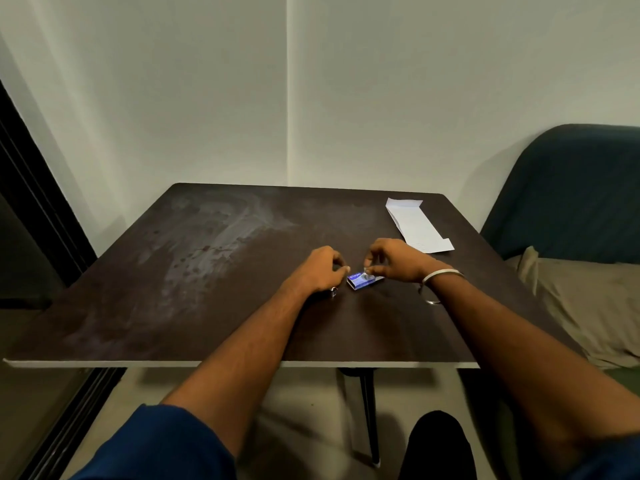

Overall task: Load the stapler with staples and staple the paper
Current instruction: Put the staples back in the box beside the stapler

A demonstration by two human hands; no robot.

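Observation:
A small blue staple box (360, 280) lies on the dark table (207, 271) near its middle. My left hand (320, 268) pinches the box's left end. My right hand (394, 259) pinches at its right end, where a pale inner tray edge (378, 279) pokes out. A small metal part, possibly the stapler (333, 292), peeks out under my left wrist; most of it is hidden. Folded white paper (417, 225) lies flat at the table's far right corner, well apart from both hands.
A dark blue chair (571, 188) with a beige cushion (588, 306) stands to the right of the table. White walls close the far side. A dark frame (38, 220) runs along the left. A black table leg (367, 410) stands below the near edge.

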